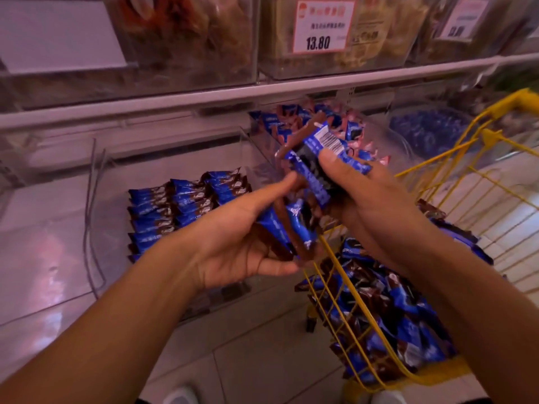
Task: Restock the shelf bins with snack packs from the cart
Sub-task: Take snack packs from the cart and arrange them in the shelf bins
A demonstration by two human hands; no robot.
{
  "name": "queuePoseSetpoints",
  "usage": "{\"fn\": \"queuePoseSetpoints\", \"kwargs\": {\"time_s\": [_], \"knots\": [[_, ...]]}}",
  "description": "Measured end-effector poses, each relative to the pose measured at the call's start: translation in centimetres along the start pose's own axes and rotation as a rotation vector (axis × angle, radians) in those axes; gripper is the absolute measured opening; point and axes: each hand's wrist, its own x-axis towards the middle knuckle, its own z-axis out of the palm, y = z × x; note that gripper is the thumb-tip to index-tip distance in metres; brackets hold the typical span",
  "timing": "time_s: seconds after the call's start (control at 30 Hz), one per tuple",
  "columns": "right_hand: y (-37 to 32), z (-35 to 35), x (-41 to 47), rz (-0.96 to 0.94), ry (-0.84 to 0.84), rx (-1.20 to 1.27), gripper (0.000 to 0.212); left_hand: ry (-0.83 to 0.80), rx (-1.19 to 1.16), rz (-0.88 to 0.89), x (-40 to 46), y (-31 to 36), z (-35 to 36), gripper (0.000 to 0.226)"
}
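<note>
Left hand, palm up, fingers curled round few blue-and-brown foil snack packs. Right hand pinching second bundle of same packs, barcode side up, thumb on top. Both bundles touching, held above near edge of clear plastic shelf bin. Neat rows of stacked packs inside bin. Yellow wire cart at right, heaped with loose packs.
</note>
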Motion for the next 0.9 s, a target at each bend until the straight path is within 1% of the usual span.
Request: {"fn": "queuePoseSetpoints", "kwargs": {"time_s": [0.1, 0.13, 0.2, 0.23, 0.27, 0.33, 0.37, 0.4, 0.43, 0.47, 0.5, 0.57, 0.6, 0.63, 0.67, 0.73, 0.77, 0.83, 0.9], "knots": [[0.1, 1.1, 0.0, 0.099, 0.014, 0.285, 0.038, 0.062, -0.085, 0.043, 0.1, 0.1, -0.1, 0.043], [0.3, 1.3, 0.0, 0.111, 0.027, 0.341, 0.036, 0.075, -0.104, 0.054, 0.1, 0.0, -0.3, 0.04], [0.3, 1.3, 0.2, 0.07, 0.062, 0.331, 0.026, 0.072, -0.163, 0.076, 0.0, 0.1, -0.5, 0.035], [0.1, 1.0, 0.2, 0.004, 0.069, 0.23, 0.019, 0.068, -0.212, 0.098, 0.0, 0.2, -0.8, 0.036], [-0.2, 0.6, 0.3, -0.1, 0.062, 0.044, 0.021, 0.069, -0.261, 0.129, 0.0, 0.3, -1.0, 0.041], [-0.4, -0.1, 0.2, -0.308, -0.02, -0.424, 0.037, 0.065, -0.336, 0.182, -0.1, 0.4, -1.5, 0.051], [-0.2, -0.3, 0.1, -0.367, -0.073, -0.591, 0.043, 0.051, -0.363, 0.199, -0.1, 0.5, -1.7, 0.051], [0.1, -0.2, 0.0, -0.378, -0.122, -0.668, 0.047, 0.038, -0.384, 0.209, -0.2, 0.5, -1.8, 0.049], [0.4, 0.1, -0.3, -0.358, -0.169, -0.671, 0.05, 0.034, -0.401, 0.217, -0.2, 0.6, -1.9, 0.049], [0.6, 0.6, -0.4, -0.333, -0.213, -0.623, 0.051, 0.039, -0.412, 0.226, -0.3, 0.6, -1.9, 0.049], [0.5, 1.1, -0.5, -0.288, -0.235, -0.522, 0.049, 0.05, -0.422, 0.237, -0.3, 0.6, -2.1, 0.05], [0.3, 1.5, -0.5, -0.23, -0.22, -0.349, 0.04, 0.065, -0.435, 0.252, -0.4, 0.6, -2.4, 0.045], [0.1, 1.6, -0.4, -0.252, -0.193, -0.341, 0.035, 0.072, -0.432, 0.247, -0.5, 0.7, -2.4, 0.042], [0.1, 1.5, -0.3, -0.282, -0.173, -0.356, 0.036, 0.08, -0.417, 0.237, -0.6, 0.7, -2.5, 0.041], [0.2, 1.3, -0.3, -0.3, -0.165, -0.357, 0.044, 0.094, -0.393, 0.224, -0.7, 0.7, -2.6, 0.043], [0.3, 1.1, -0.3, -0.27, -0.17, -0.278, 0.067, 0.134, -0.342, 0.197, -0.7, 0.6, -2.9, 0.05], [0.3, 0.9, -0.3, -0.261, -0.176, -0.253, 0.074, 0.158, -0.311, 0.181, -0.8, 0.6, -3.1, 0.054], [0.3, 0.6, -0.1, -0.26, -0.183, -0.252, 0.079, 0.184, -0.236, 0.139, -0.9, 0.5, -3.3, 0.057], [0.0, 0.0, -0.1, -0.25, -0.226, -0.292, 0.073, 0.187, -0.166, 0.099, -1.1, 0.5, -3.4, 0.056]]}}
